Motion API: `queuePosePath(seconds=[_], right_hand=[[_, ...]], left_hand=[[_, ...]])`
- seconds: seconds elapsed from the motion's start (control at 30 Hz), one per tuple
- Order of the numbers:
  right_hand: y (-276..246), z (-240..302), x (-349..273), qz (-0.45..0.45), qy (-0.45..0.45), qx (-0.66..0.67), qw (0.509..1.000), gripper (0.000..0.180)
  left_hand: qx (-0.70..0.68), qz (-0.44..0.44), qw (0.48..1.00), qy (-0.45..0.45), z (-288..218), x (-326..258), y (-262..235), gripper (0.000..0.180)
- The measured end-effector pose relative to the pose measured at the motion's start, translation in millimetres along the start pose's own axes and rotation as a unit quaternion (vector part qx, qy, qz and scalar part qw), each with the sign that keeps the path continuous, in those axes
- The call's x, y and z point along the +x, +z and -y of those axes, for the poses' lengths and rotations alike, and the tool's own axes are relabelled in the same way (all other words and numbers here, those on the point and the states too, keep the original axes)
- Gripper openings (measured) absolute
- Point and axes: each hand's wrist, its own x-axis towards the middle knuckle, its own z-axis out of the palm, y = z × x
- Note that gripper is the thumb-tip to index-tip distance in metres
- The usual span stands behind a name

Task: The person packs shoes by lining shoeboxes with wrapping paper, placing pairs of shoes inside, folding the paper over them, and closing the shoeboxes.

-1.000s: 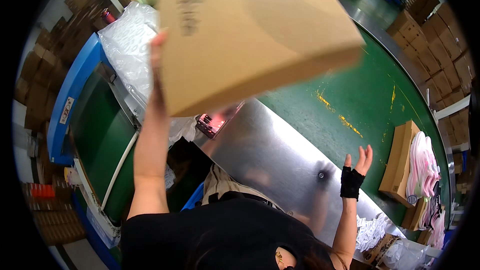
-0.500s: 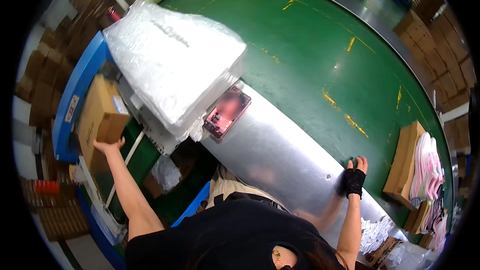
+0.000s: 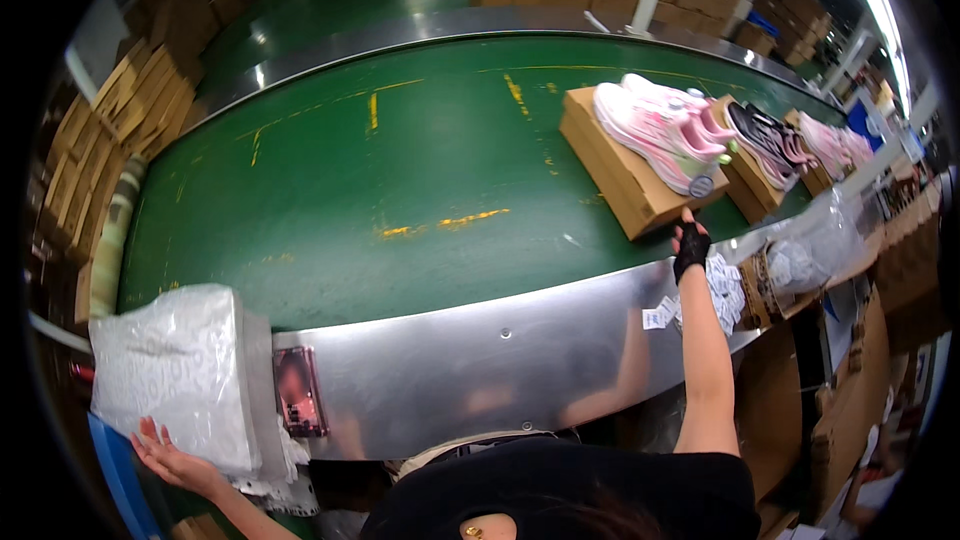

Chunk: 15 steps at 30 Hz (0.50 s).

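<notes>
My right hand (image 3: 690, 243), in a black fingerless glove, reaches to the near end of a brown shoebox (image 3: 625, 175). Its fingertips seem to touch the lower corner of the box; they look stretched out rather than wrapped round it. On the lid sits a pair of pink and white sneakers (image 3: 660, 130). At the lower left, my left hand (image 3: 172, 458) is open and empty, its fingers spread beside a stack wrapped in clear plastic over white (image 3: 180, 370).
The shoebox stands on a green conveyor belt (image 3: 330, 210). Behind it come black and pink sneakers (image 3: 768, 140) on another box. A phone (image 3: 298, 390) lies on the metal ledge (image 3: 420, 370). White paper tags (image 3: 720, 295) are heaped near my right wrist. A blue edge (image 3: 120, 475) borders the lower left.
The view has swung to the right. My left hand has come off the brown box it was touching at the left. My right hand has moved from the metal ledge to the shoebox.
</notes>
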Motion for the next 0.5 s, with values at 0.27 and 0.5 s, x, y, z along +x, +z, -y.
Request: queuePosePath(seconds=[0.27,0.5], right_hand=[[56.1,-5.5,-52.7,0.169,0.124,-0.074,0.975,0.039],[77.9,29.7,-226.5,0.432,0.207,-0.083,0.874,0.032]], left_hand=[[0.015,0.171,0.984,-0.045,-30.9,-51.7,56.7,0.043],[-0.029,0.285,0.957,-0.037,-44.2,-85.7,95.9,0.042]])
